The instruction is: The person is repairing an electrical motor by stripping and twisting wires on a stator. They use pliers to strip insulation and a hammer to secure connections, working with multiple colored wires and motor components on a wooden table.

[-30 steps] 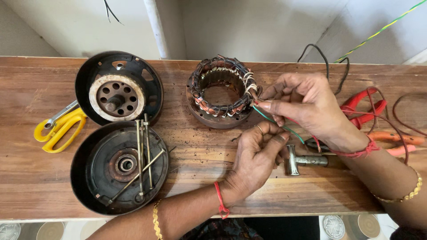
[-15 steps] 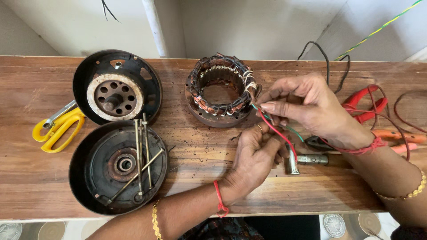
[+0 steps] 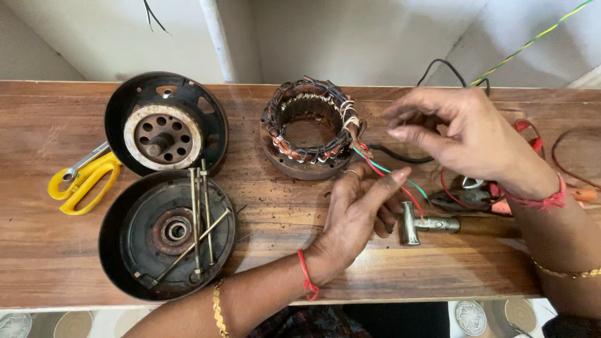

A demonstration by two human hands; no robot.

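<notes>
Stator [image 3: 308,128] wires [image 3: 388,172] touch loose left fingers [image 3: 369,191]; right hand [image 3: 466,134] empty; hammer [image 3: 438,224] beside.

My left hand [image 3: 357,213] lies on the wooden counter [image 3: 282,250], fingers [image 3: 388,181] stretched toward the red and green wires [image 3: 391,175] that run from the wound stator [image 3: 308,127], touching them; my right hand [image 3: 466,134] hovers above, fingers loosely curled and holding nothing. A small hammer [image 3: 438,224] lies just beside my left hand, with red-handled pliers [image 3: 476,194] under my right wrist. To the left sit two black motor covers, the far one [image 3: 164,122] with a hub, the near one [image 3: 168,235] carrying long bolts [image 3: 199,219], and yellow-handled scissors [image 3: 84,178] lie at the edge.
</notes>
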